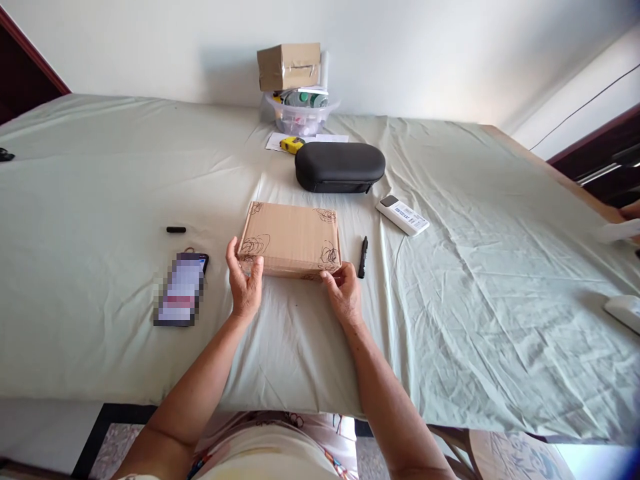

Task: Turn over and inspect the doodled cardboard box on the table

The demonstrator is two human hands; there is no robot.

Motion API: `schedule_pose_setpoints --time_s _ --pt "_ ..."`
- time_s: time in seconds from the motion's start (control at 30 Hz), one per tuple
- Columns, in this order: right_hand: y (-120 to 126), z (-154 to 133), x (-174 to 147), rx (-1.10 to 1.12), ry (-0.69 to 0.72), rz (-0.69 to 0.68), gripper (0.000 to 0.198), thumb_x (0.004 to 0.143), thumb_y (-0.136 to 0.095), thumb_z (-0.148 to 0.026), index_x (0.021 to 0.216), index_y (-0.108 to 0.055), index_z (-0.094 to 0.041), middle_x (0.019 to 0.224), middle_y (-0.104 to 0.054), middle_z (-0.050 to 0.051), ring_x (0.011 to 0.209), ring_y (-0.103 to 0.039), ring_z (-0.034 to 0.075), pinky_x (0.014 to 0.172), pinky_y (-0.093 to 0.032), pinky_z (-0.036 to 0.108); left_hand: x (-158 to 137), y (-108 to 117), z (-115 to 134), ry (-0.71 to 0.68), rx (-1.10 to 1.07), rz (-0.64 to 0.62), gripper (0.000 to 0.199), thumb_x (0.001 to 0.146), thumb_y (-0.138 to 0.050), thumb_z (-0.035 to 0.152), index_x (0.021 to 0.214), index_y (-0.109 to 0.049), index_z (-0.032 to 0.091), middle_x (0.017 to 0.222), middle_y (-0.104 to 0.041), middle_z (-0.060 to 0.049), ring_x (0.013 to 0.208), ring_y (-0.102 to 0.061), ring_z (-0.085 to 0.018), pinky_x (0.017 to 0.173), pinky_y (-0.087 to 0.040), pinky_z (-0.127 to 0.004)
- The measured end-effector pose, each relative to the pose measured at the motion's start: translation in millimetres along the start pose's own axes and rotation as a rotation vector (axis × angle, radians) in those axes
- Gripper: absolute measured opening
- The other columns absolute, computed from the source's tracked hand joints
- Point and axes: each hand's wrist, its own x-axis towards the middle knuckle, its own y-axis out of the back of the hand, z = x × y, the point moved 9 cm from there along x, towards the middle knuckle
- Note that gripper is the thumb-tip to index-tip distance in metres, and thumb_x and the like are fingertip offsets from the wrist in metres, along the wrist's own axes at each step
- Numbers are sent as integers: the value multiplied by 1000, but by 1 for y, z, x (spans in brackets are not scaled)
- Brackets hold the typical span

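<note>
A flat brown cardboard box rests on the cloth in front of me, with black scribbles at its top corners. My left hand grips the near left corner, thumb on the front face and fingers along the side. At the near right corner my right hand holds the box too, its thumb against the front and its fingers partly hidden. Just right of the box lies a black marker, uncapped as far as I can see. Its likely cap, a small black cylinder, sits to the left, above a phone with a blurred screen.
Behind the box is a black zip case, with a yellow tape measure by it. A white power bank-like device lies to the right. A clear basin carrying another carton stands against the wall. A person's hand shows far right.
</note>
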Motion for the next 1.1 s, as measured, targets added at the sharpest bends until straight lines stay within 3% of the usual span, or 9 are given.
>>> schedule_pose_setpoints --time_s 0.13,0.4,0.6,0.73,0.97,1.1 --pt "-2 7 0 -65 -55 -25 61 77 -72 -82 84 -48 -27 70 -59 -2 64 -57 17 62 -46 31 2 -1 -9 120 -3 -14 75 94 -64 79 140 -59 20 142 -69 -18 141 -64 -32 124 -48 -46" --pt "-5 14 -3 -216 -34 -43 54 74 -79 -71 88 -50 -27 83 -69 3 79 -66 25 70 -52 38 -3 -6 -5 158 -3 -27 71 94 -64 78 135 -60 21 139 -71 -16 135 -66 -32 120 -49 -45" --pt "0 18 -2 -202 -66 24 59 67 -83 -74 86 -51 -27 76 -67 2 69 -62 23 63 -49 35 -9 -10 -2 160 4 -28 70 96 -60 79 133 -56 20 139 -69 -18 132 -67 -31 117 -49 -45" --pt "2 16 0 -200 -42 21 61 65 -85 -75 87 -55 -26 75 -68 2 65 -61 21 58 -48 34 -12 -12 -2 158 -6 -16 68 96 -60 79 132 -53 21 129 -72 -15 124 -69 -29 113 -51 -45" --pt "4 14 5 -232 28 37 76 60 -81 -91 91 -58 -25 73 -65 2 64 -60 22 58 -50 36 -13 -16 0 186 -63 -15 72 95 -59 81 134 -52 20 133 -70 -16 127 -67 -30 113 -50 -45" --pt "7 13 6 -267 33 53 80 66 -72 -98 92 -60 -23 69 -61 2 60 -56 21 57 -48 37 -14 -19 2 201 -60 -33 71 95 -60 81 132 -55 21 132 -72 -16 124 -69 -30 110 -52 -44"
